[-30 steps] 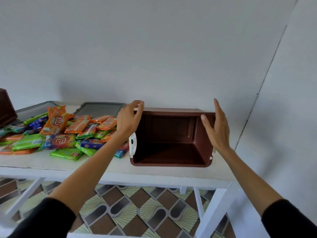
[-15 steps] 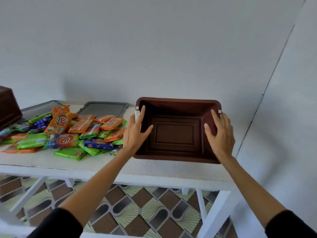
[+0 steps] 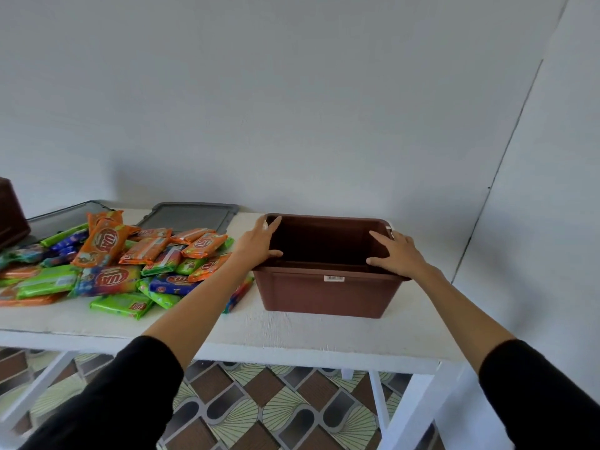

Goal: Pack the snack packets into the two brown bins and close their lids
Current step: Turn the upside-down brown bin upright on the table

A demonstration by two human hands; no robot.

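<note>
A person is standing a brown bin [image 3: 324,293] upright near the right end of the white surface [image 3: 292,329]; a second ago it was lying on its side. The left hand [image 3: 259,245] and right hand [image 3: 399,254] are resting open on its rim ends, fingers straight. It looks empty, mouth up, ready for the snack packets [image 3: 107,254] that are lying heaped toward the left end.
</note>
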